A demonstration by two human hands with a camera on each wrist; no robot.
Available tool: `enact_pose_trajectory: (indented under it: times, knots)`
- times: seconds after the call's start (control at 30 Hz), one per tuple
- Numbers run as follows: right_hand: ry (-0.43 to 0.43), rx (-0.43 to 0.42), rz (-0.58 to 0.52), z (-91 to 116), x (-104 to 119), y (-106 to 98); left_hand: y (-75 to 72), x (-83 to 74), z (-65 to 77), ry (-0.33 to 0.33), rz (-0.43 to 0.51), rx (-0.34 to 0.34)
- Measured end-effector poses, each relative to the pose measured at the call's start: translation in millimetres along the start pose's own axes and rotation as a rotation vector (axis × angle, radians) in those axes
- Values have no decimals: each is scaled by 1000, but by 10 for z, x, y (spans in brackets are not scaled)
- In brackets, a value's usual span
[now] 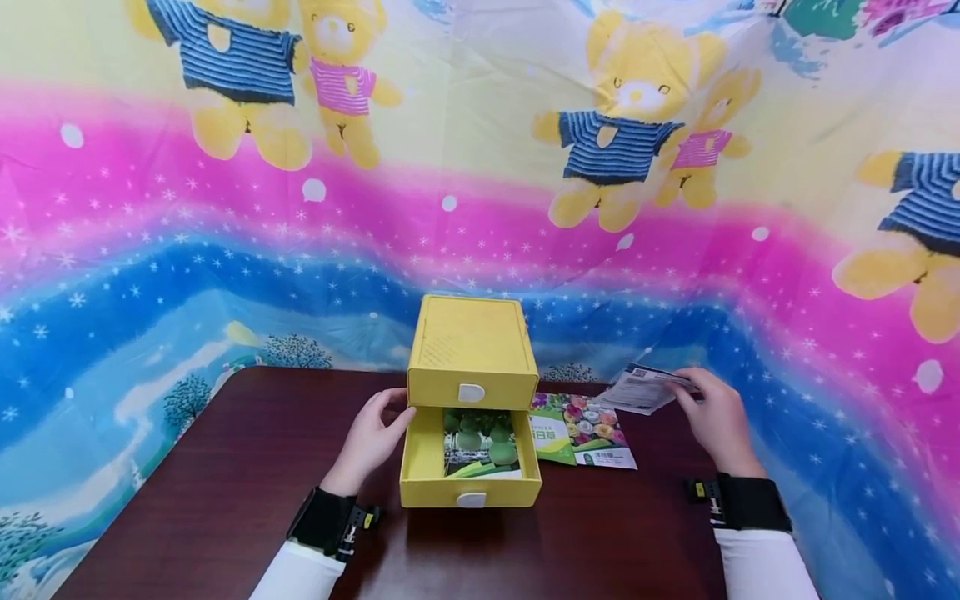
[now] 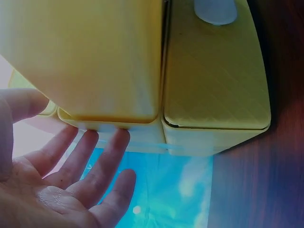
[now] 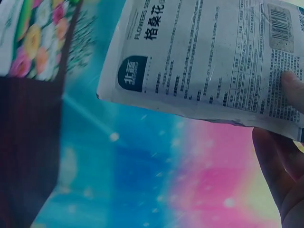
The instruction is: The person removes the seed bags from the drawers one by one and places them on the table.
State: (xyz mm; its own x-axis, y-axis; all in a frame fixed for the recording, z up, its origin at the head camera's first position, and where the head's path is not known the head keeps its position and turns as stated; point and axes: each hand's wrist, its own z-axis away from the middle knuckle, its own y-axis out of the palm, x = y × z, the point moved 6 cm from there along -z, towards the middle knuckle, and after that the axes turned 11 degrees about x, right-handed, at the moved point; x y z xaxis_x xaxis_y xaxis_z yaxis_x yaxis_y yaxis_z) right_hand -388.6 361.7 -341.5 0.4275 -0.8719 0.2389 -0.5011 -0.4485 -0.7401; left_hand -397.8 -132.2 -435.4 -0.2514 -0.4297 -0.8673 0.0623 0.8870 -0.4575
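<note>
Across a dark reddish-brown table (image 1: 247, 467), before a cloth (image 1: 480, 196) printed with teddy bears, the scene reads from left to right: a person's left hand (image 1: 372, 437) is at the side of a small yellow drawer box (image 1: 474, 333), fingers loosely extended at its edge and clasping nothing. Below the box's closed top drawer (image 1: 435, 389), another drawer (image 1: 427, 493) is pulled out toward the person, with a packet picturing green fruit (image 1: 483, 437) lying inside. Just right of the box, a green-and-white packet (image 1: 553, 442) and a flower packet (image 1: 600, 433) lie side by side on the table. Farthest right, a seed packet (image 1: 637, 390) (its text-covered side faces the right wrist camera) is pinched between the thumb and fingers of the right hand (image 1: 718, 417). The work seems midway, though whether packets are going in or out cannot be told: one is in the drawer, three are outside, and the drawer is not yet closed
</note>
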Motion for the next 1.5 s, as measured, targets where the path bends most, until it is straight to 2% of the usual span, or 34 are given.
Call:
enact_pose_trajectory:
  times: [0.03, 0.13, 0.27, 0.3, 0.37, 0.43, 0.47, 0.5, 0.53, 0.67, 0.73, 0.8, 0.93, 1.03, 1.33, 1.5]
  knots:
    - [15, 13, -19, 21, -67, 18, 3, 8, 0, -2, -9, 4]
    - [38, 41, -104, 111, -465, 182, 9, 15, -1, -6, -12, 10]
    - [85, 70, -162, 239, -1211, 508, 7, 11, -1, -6, -13, 14]
    - [126, 71, -127, 265, -1375, 579, 5, 11, -1, -7, -13, 15]
    - [153, 41, -52, 324, -1826, 790, 4, 10, -2, -8, -13, 16]
    - [199, 38, 28, 372, -2055, 896, 5, 8, -5, -8, -9, 18]
    - [222, 37, 53, 390, -2091, 912, 5, 7, -6, -8, -10, 18]
    - [228, 29, 66, 396, -2099, 908, 5, 6, -6, -8, -11, 19]
    - [240, 34, 71, 406, -2002, 854, 7, 6, -6, -8, -12, 20]
    - [254, 67, -9, 403, -1290, 488, 10, -3, -7, -5, -21, 21]
    - [263, 77, 5, 412, -1067, 380, 10, -6, -5, -3, -22, 21]
    - [274, 110, 23, 420, -934, 325, 10, -11, -1, -2, -22, 20]
    - [305, 143, 41, 456, -898, 335, 9, -13, 6, 0, -22, 13]
    - [306, 162, 26, 480, -950, 377, 7, -9, 9, 2, -24, 7]
    - [286, 317, -46, 544, -1112, 543, 3, -5, 8, 1, -21, 4]
    - [265, 394, -37, 579, -1142, 635, 1, -10, 9, -2, -21, 8]
